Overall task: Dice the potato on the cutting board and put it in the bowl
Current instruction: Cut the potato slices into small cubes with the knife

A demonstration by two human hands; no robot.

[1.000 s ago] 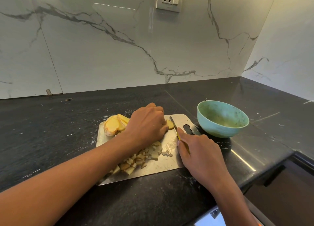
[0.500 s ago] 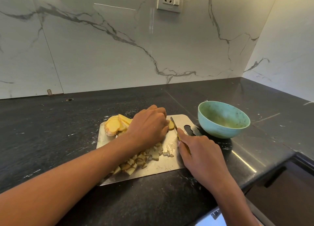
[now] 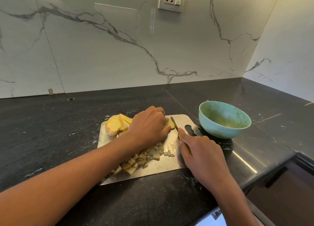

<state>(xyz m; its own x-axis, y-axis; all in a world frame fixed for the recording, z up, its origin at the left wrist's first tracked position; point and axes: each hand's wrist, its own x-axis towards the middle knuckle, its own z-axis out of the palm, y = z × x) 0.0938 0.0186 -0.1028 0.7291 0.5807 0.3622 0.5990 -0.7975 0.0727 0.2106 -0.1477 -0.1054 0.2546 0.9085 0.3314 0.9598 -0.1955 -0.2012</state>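
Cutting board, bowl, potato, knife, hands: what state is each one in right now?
Cutting board: flat on the counter, holding potato.
Potato slices: stacked, uncut.
Potato piece: held under the left hand.
Diced potato: piled on the board's near side.
Knife: gripped by the right hand, blade beside the held piece.
Bowl: upright, no potato inside.

Board (image 3: 180, 122) looks like brushed steel, kinda scuffed and smeary. Counter (image 3: 51, 123) is dark polished stone, speckled, glossy. Wall (image 3: 102, 55) is shiny veined marble. Bowl (image 3: 219, 128) looks matt teal, maybe plastic.
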